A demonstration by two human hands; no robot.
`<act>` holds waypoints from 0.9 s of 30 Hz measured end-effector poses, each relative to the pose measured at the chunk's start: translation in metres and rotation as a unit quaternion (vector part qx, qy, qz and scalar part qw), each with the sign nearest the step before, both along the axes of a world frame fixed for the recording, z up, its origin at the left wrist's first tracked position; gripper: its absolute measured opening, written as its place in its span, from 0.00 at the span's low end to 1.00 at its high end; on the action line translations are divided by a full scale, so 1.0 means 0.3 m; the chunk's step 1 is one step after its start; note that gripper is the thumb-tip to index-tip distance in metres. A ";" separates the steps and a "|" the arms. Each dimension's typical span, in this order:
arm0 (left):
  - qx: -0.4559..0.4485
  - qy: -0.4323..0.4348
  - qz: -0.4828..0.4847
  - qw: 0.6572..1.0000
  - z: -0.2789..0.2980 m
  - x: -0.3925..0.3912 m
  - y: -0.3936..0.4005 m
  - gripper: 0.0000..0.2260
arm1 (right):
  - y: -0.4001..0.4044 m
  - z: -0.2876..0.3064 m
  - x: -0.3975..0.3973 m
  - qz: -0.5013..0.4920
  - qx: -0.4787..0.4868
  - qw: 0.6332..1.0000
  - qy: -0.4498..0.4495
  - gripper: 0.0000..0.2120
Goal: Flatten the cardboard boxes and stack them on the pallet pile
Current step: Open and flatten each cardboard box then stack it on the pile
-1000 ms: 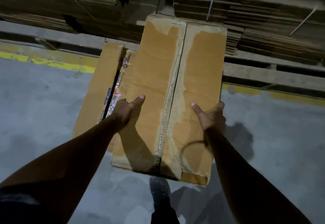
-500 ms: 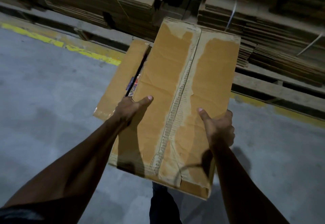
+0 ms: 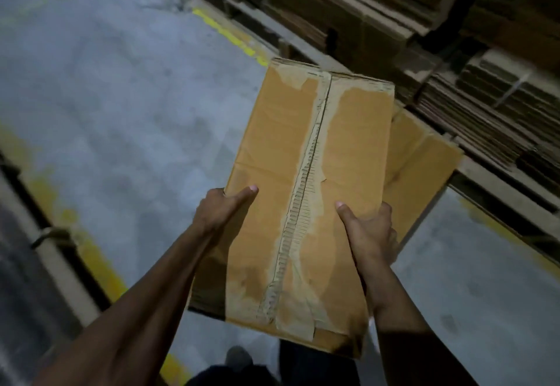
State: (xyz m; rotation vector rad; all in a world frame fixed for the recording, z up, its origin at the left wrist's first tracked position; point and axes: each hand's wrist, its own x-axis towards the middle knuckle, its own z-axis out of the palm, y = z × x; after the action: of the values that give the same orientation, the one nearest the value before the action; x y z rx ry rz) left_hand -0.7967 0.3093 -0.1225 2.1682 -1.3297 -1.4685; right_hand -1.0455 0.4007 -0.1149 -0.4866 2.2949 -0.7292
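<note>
Nearest us, our left hand (image 3: 222,208) and right hand (image 3: 368,231) grip opposite long edges of the flattened cardboard box (image 3: 306,204), thumbs on top. Its long axis runs away from us toward the pallet pile (image 3: 485,107) beyond, up and right, slightly nearer our right hand.

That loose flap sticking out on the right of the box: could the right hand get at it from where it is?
Probably yes. The right hand grips the cardboard box's right edge, and the flap juts out just beyond it with nothing between, though it must let go first.
</note>
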 end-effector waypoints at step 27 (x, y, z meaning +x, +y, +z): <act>0.027 -0.046 0.481 0.875 -0.682 0.812 0.865 0.31 | 0.058 -0.696 0.898 0.478 0.112 0.871 0.000 0.32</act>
State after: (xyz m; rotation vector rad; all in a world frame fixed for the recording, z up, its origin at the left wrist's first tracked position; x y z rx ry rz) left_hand -0.5531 0.5686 -0.3269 2.3634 -0.0862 -0.9746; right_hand -0.7761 0.4181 -0.3236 -1.3501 1.7545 0.0377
